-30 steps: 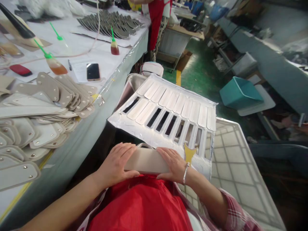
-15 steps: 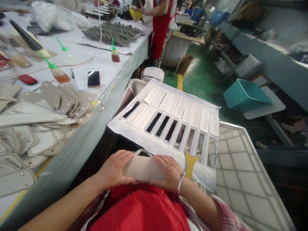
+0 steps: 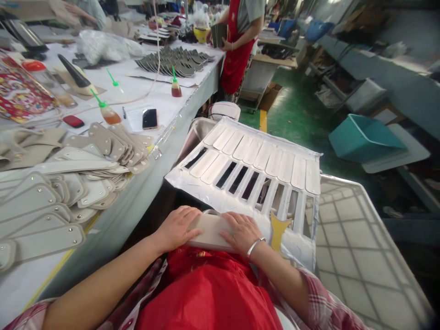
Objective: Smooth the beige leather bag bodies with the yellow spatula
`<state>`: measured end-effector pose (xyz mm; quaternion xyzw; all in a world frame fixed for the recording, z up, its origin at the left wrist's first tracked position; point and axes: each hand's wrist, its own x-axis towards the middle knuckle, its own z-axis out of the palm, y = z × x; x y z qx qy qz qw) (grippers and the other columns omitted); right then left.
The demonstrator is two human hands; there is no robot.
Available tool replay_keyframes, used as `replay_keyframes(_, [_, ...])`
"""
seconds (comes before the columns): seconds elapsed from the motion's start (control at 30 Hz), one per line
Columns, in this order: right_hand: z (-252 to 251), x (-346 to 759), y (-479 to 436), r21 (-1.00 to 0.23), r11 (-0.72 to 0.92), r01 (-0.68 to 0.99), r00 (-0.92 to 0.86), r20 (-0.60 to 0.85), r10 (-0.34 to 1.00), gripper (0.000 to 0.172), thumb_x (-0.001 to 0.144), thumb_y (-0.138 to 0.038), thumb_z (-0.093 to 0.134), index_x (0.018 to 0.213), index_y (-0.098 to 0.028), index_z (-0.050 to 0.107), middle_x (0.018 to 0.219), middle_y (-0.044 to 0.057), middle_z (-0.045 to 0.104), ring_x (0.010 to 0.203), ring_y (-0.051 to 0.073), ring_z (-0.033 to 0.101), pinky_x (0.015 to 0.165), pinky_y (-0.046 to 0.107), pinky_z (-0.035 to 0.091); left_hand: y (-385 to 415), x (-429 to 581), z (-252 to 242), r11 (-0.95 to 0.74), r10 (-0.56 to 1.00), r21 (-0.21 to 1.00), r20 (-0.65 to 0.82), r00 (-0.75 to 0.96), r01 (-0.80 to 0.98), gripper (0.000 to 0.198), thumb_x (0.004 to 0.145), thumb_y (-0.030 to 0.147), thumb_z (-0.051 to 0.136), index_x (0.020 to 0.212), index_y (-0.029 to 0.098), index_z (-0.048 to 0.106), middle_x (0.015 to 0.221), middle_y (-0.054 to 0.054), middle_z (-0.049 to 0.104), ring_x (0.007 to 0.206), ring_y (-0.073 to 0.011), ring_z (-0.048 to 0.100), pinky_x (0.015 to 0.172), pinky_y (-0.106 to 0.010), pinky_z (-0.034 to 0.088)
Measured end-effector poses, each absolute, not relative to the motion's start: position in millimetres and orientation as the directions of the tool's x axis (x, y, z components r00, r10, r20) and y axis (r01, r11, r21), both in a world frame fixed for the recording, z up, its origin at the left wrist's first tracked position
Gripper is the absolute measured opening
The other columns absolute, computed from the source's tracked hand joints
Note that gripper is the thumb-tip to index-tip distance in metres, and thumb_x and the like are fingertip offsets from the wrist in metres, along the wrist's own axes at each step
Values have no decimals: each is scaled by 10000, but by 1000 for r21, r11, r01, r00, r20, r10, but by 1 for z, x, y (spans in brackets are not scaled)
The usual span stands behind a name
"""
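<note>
A beige leather-like panel [image 3: 211,230] lies across my lap against the red apron, gripped at both ends. My left hand [image 3: 179,228] is closed on its left end, with the thumb along the face. Around the right end my right hand [image 3: 241,233] is closed, fingers over the far edge and thumb on the face. A pale curved rim [image 3: 210,212] shows just behind the panel. Beyond it sits a white slotted board [image 3: 223,201], with pale rounded strips [image 3: 263,159] in many slots and others bare. A yellow forked piece [image 3: 279,230] rests on the board's near right part.
Left, a table [image 3: 137,190] bears piled beige riveted pieces [image 3: 48,233], a phone [image 3: 149,118], glue bottles [image 3: 109,113] and dark curved pieces [image 3: 175,62]. A gridded pale surface [image 3: 350,229] and teal bin [image 3: 364,137] are right. A co-worker in a red apron [image 3: 232,55] stands ahead.
The view has swung slightly left, so the surroundings sit further right. My thumbs have moved from the panel's near edge onto its face. The co-worker's hands now show a dark stack.
</note>
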<state>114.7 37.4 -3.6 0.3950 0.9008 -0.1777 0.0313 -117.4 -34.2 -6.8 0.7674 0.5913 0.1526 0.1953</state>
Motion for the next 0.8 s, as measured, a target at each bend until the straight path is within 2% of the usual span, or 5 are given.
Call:
replay_keyframes(0.13, [-7, 125, 30, -281, 732, 620, -767, -23, 641, 517, 837, -438, 480, 1310, -236, 425, 1422, 74, 322, 1270, 267, 307, 1013, 464, 260, -39, -115, -6, -198, 978, 371, 19, 205, 907, 527, 809, 467, 517, 1264, 215, 434, 1324, -94, 447, 1203, -263, 387, 1015, -481, 280])
replay_keyframes(0.33, [-10, 146, 21, -273, 868, 415, -890, 78, 450, 459, 861, -416, 456, 1289, -250, 459, 1308, 26, 492, 1312, 253, 248, 1084, 496, 115, -46, -107, 3, -553, 833, 273, 142, 535, 787, 363, 880, 226, 437, 1234, 272, 504, 1278, -36, 524, 1224, -223, 389, 1083, -490, 122])
replay_keyframes(0.53, [0, 184, 21, -322, 825, 464, -866, 33, 500, 444, 834, -438, 501, 1241, -260, 507, 1262, 37, 531, 1306, 270, 262, 1077, 532, 137, -51, -121, 6, -559, 823, 310, 97, 559, 769, 409, 850, 349, 498, 1256, 303, 486, 1245, -29, 557, 1206, -240, 422, 1079, -529, 112])
replay_keyframes(0.7, [-10, 210, 25, -716, 371, 591, -581, -60, 812, 560, 773, -401, 565, 1269, -186, 419, 1328, 132, 410, 1215, 231, 407, 979, 407, 386, -56, -143, -9, -274, 958, 466, 58, 280, 841, 504, 813, 400, 530, 1293, 294, 423, 1355, -37, 438, 1259, -240, 367, 1068, -465, 240])
replay_keyframes(0.8, [-28, 209, 28, -892, 25, 452, -507, -234, 830, 744, 691, -437, 642, 1309, -187, 311, 1275, 120, 442, 1143, 216, 472, 939, 382, 421, -56, -142, -17, 38, 988, 612, -141, 61, 790, 656, 784, 468, 540, 1353, 253, 295, 1385, -76, 377, 1218, -257, 418, 996, -414, 369])
